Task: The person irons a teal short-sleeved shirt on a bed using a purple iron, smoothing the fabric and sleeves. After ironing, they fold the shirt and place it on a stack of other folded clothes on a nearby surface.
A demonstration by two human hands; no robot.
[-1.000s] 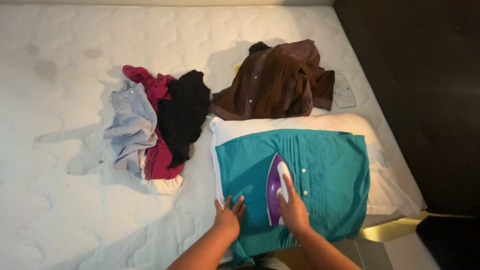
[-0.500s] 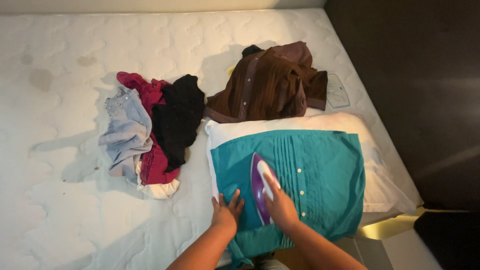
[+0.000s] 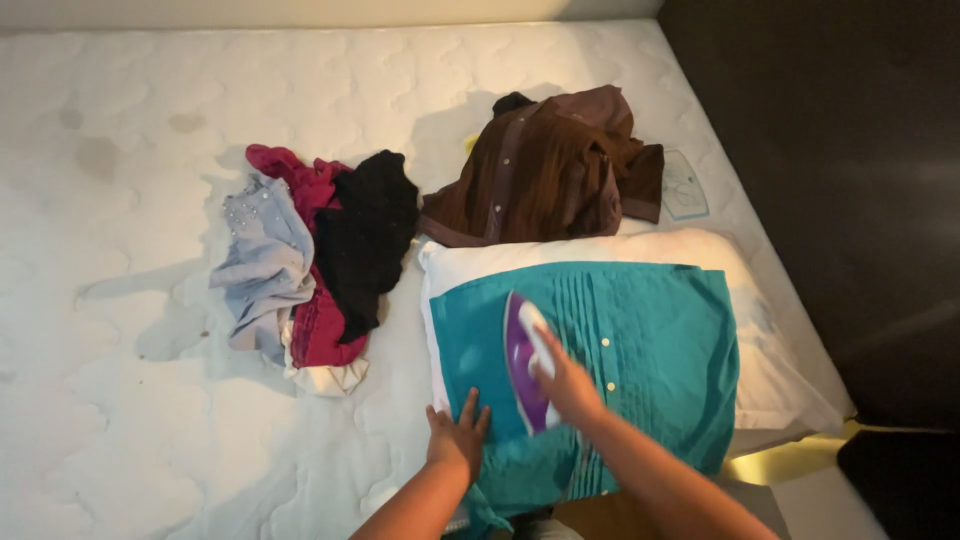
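Right hand (image 3: pixel 565 385) wrapped around handle of purple iron (image 3: pixel 525 365), soleplate resting on teal shirt (image 3: pixel 640 350) spread over white pillow (image 3: pixel 790 380) on the bed. Left hand (image 3: pixel 457 440) flat, fingers spread, pinning fabric. Shirt: light, soft, likely slides; iron: rigid, heavy-looking, take by handle only.

A teal shirt (image 3: pixel 640 350) with fine pleats and small white buttons is lying over a white pillow (image 3: pixel 780 370). A purple-and-white iron (image 3: pixel 528 362) is sitting on the teal. Behind, a brown shirt (image 3: pixel 545 170) is showing pale buttons. The heap (image 3: pixel 310 265) beside is mixing pale grey-blue, crimson and black. The mattress (image 3: pixel 150 120) is showing white quilting with faint brownish stains.
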